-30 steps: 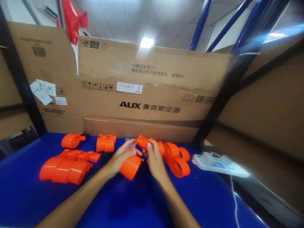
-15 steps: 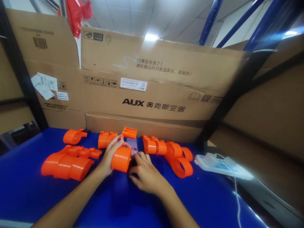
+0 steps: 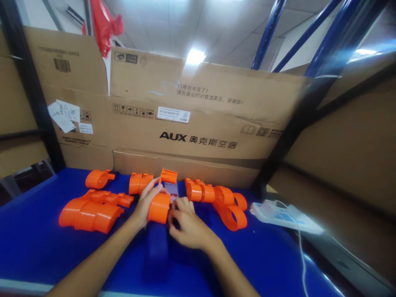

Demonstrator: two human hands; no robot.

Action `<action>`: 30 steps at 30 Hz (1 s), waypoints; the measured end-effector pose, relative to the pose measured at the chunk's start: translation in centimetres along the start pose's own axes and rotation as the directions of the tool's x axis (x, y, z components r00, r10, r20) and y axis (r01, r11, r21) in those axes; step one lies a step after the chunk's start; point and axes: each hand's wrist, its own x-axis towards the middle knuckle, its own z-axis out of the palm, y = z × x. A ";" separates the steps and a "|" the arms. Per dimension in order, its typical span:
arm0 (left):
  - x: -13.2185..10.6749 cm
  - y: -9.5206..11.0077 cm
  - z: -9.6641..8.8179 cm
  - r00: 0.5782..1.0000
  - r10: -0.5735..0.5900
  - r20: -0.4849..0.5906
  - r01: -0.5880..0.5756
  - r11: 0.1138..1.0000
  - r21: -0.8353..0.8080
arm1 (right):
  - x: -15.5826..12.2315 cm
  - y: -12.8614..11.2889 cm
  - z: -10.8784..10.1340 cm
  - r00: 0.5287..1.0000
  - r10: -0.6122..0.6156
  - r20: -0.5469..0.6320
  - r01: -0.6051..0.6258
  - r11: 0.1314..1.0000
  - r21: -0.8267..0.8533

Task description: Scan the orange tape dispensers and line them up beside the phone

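My left hand (image 3: 145,204) grips an orange plastic tube part (image 3: 160,206) whose flat tab end (image 3: 168,175) points up and away from me. My right hand (image 3: 185,222) rests just right of that part, fingers curled near its lower end and over a small dark object I cannot make out. A phone (image 3: 172,190) with a lit screen lies on the blue table (image 3: 262,255) behind the held part.
Orange parts lie around: a big cluster (image 3: 91,209) at left, a small curved piece (image 3: 98,178), a pair (image 3: 139,182), and linked rings (image 3: 221,201) at right. A white power strip (image 3: 283,214) with cord sits far right. AUX cardboard boxes (image 3: 198,123) wall the back.
A second ago both hands held orange pieces together above the table. Since then the right hand dropped to the table, and the left hand turned the orange part upright.
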 end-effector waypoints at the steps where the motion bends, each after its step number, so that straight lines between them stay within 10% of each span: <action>1: 0.0 0.0 0.0 1.000 0.001 0.006 -0.001 1.000 -0.002 | -0.1 0.1 -0.2 1.000 0.008 -0.014 -0.008 1.000 0.022; 30: -0.4 0.0 0.2 0.998 -0.039 -0.042 0.039 0.999 0.020 | -0.6 1.9 -0.7 0.998 0.055 0.006 -0.055 0.993 0.103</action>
